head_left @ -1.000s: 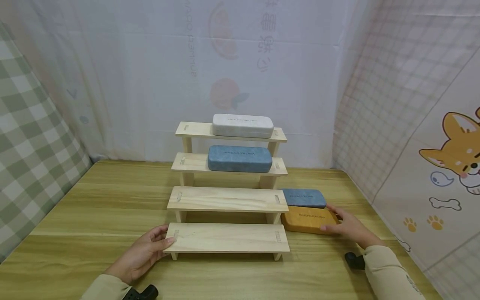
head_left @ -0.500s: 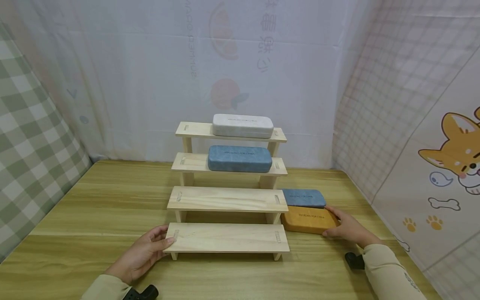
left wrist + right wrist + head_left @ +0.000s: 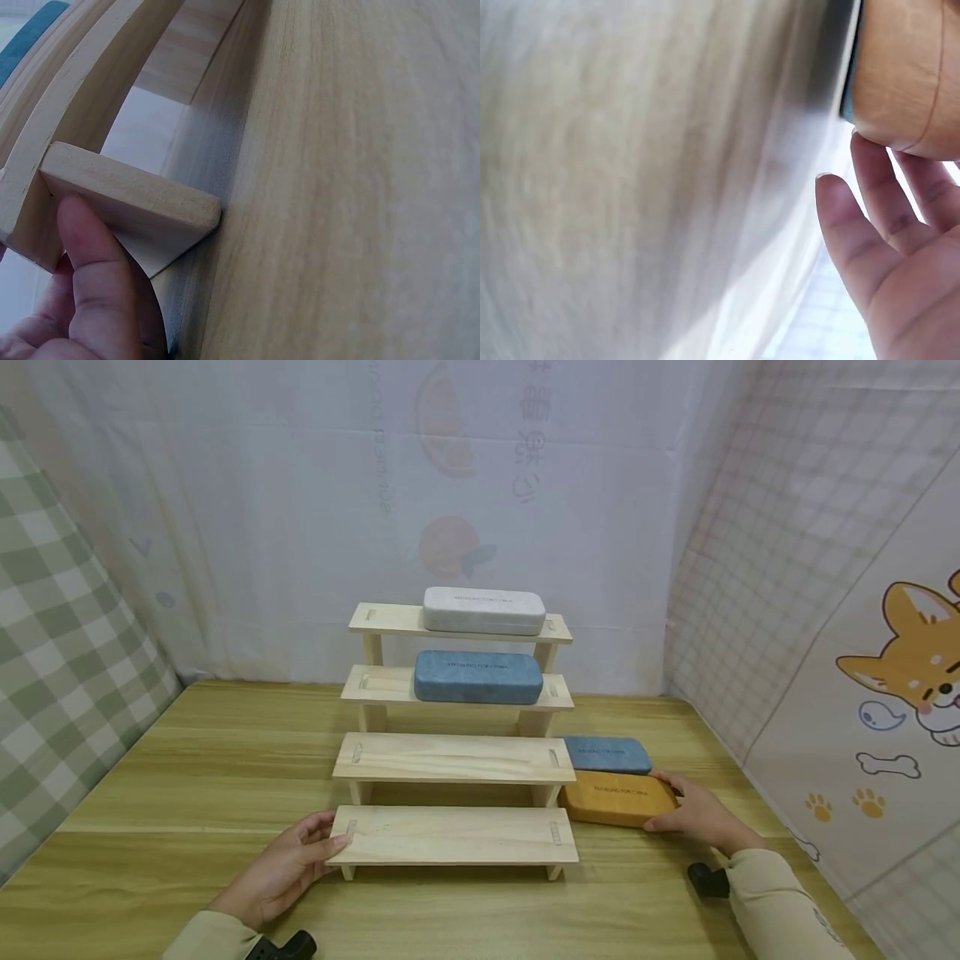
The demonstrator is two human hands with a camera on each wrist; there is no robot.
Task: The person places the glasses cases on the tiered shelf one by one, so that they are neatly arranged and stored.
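A four-step wooden display stand point(image 3: 457, 839) stands mid-table in the head view. My left hand point(image 3: 281, 868) grips the left end of its lowest step, thumb on the top; the left wrist view shows fingers point(image 3: 97, 277) against the stand's leg point(image 3: 135, 195). To the right of the stand lies an orange glasses case point(image 3: 618, 803), its left end partly behind the step. My right hand point(image 3: 701, 817) holds that case's right end, thumb at the front edge and fingers behind. A blue glasses case point(image 3: 609, 755) lies directly behind the orange one.
On the top step sits a white glasses case point(image 3: 483, 617), and another blue glasses case point(image 3: 478, 681) is on the step below it. Cloth walls point(image 3: 247, 527) enclose the wooden table point(image 3: 187, 777) at the back and sides.
My right thumb has slipped slightly down and right along the orange glasses case's front edge. The left hand and the stand have stayed put.
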